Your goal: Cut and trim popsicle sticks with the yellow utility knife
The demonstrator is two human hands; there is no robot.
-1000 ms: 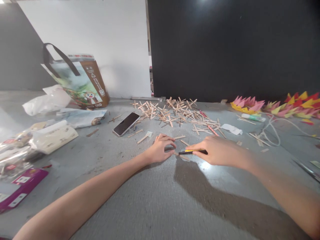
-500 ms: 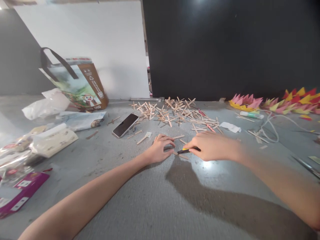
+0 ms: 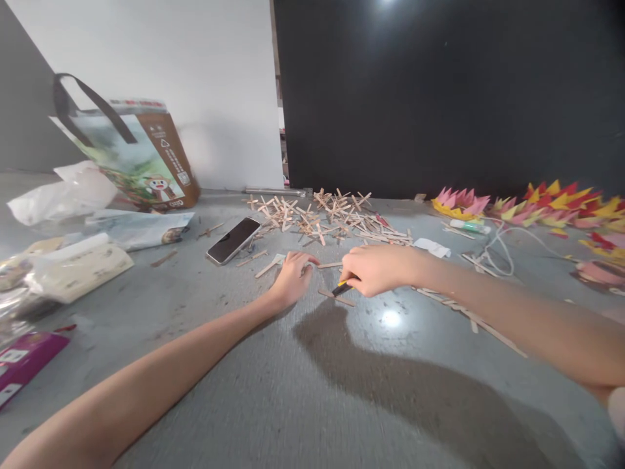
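Note:
My right hand is closed around a black and yellow utility knife. The knife's tip meets a thin wooden stick that lies flat on the grey table. Left of that stick, my left hand rests on the table with its fingers loosely curved and apart, holding nothing that I can see. Another wooden stick lies just beyond, between the two hands. One more stick, with a small paper-like piece at its end, is beside my left fingers.
A heap of crossed wooden sticks lies at the back. A phone is left of it, with a carrier bag and plastic packets farther left. Folded paper petals, a glue stick and a white cable lie right.
My left hand has drawn back leftward from the stick, leaving its left end uncovered. The knife stays in my right hand over the stick. The camera view has turned slightly right.

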